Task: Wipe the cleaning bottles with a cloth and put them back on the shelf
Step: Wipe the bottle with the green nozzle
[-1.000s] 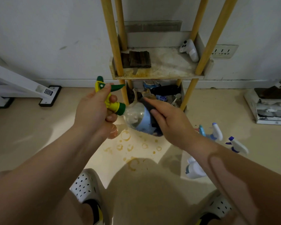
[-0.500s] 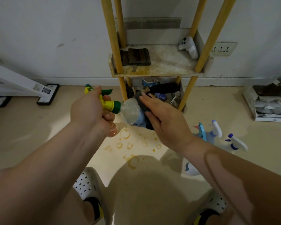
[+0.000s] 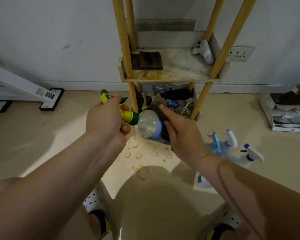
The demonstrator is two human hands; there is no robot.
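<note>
My left hand grips the yellow and green trigger head of a clear spray bottle with a blue label, held on its side in front of the shelf. My right hand presses a dark cloth against the bottle's body, forefinger straight along the top. Most of the cloth is hidden under that hand. Two more spray bottles, one with a blue and pink head and one with a white and purple head, stand on the floor to the right. A white bottle lies near my right forearm.
The wooden-post shelf has a stained middle tier with a dark folded item and a white controller. Its bottom tier holds clutter. Ring stains mark the floor. A white stand foot is left, a box right.
The bottle and both hands have shifted slightly; my right hand slid the cloth along the bottle's body. My left hand keeps its hold on the trigger head.
</note>
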